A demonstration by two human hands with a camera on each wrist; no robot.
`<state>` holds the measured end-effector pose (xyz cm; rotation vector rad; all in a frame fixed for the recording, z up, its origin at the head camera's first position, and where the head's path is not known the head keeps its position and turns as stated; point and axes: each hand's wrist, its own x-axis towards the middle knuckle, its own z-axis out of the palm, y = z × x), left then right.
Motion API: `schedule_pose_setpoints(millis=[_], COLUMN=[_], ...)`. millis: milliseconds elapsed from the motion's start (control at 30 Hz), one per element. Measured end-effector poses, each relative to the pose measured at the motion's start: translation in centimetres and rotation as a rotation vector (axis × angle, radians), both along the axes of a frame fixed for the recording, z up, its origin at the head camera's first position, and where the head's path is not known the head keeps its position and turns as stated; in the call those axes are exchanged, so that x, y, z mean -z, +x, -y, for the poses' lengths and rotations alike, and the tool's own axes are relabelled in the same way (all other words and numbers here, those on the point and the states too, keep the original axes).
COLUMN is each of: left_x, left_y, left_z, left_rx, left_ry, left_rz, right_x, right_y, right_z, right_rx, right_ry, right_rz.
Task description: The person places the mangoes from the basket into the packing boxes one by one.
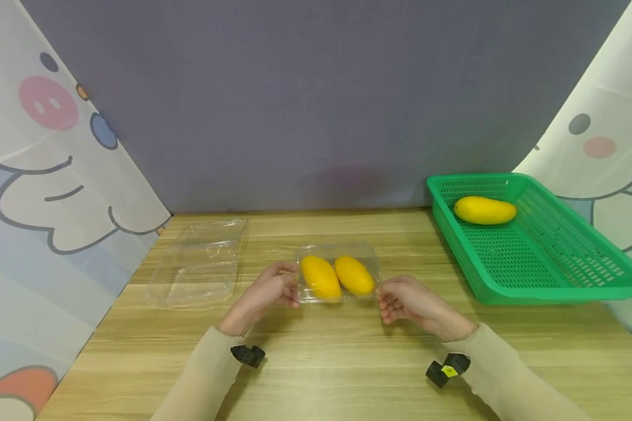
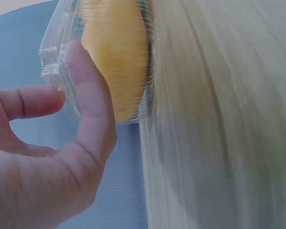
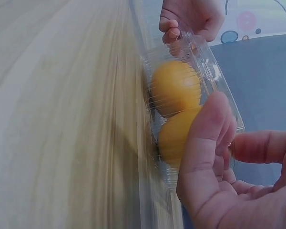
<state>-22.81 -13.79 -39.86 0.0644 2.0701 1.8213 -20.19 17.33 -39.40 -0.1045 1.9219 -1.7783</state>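
Observation:
A clear plastic clamshell box (image 1: pixel 366 252) sits on the wooden table in front of me, its lid lying over the base. Two yellow mangoes (image 1: pixel 320 278) lie side by side inside it, seen through the plastic. At the box's left end my left hand (image 1: pixel 267 290) pinches the rim between thumb and forefinger. My right hand (image 1: pixel 413 304) grips the near right corner, thumb on the side wall and forefinger at the rim (image 3: pixel 236 125). In the right wrist view its thumb covers part of the closer mango (image 3: pixel 174 138).
To the left stands another clear clamshell box (image 1: pixel 202 275) with its lid raised toward the back. A green plastic basket (image 1: pixel 532 257) on the right has one long mango (image 1: pixel 484 210) at its far end. A grey panel (image 1: pixel 316 117) rises behind the table.

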Motion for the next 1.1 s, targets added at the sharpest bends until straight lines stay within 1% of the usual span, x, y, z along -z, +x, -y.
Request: schedule_pose_setpoints(millis=[133,233,367,500,700,833,967,1100], left_x=[-0.2,-0.3,-0.3,-0.2,-0.2,0.0,0.0,0.1], left_y=[0.2,0.3,0.3,0.2,0.1,0.0,0.0,0.0], left_z=[-0.1,-0.2,-0.3,-0.7,-1.4,-1.7,-1.8,-2.0], left_rx=[0.017,0.043,0.075,0.089,0.067,0.052,0.036,0.007], left_ry=[-0.022,-0.032,-0.031,-0.033,-0.027,-0.027,-0.019,-0.006], left_rz=[-0.009,-0.005,0.008,0.012,0.005,-0.004,-0.015,-0.018], right_x=[0.1,0.1,0.0,-0.2,-0.2,-0.2,-0.1,-0.1], right_y=[-0.1,-0.2,-0.3,-0.4,-0.8,-1.1,-1.5,-1.7], right_z=[0.0,0.0,0.0,0.0,-0.3,-0.6,-0.6,-0.6], right_rx=[0.016,0.019,0.024,0.029,0.039,0.024,0.02,0.036], right_ry=[-0.006,-0.01,-0.013,-0.012,-0.021,-0.027,-0.013,0.009], right_rz=[0.009,0.01,0.003,0.0,0.017,0.011,0.003,0.0])
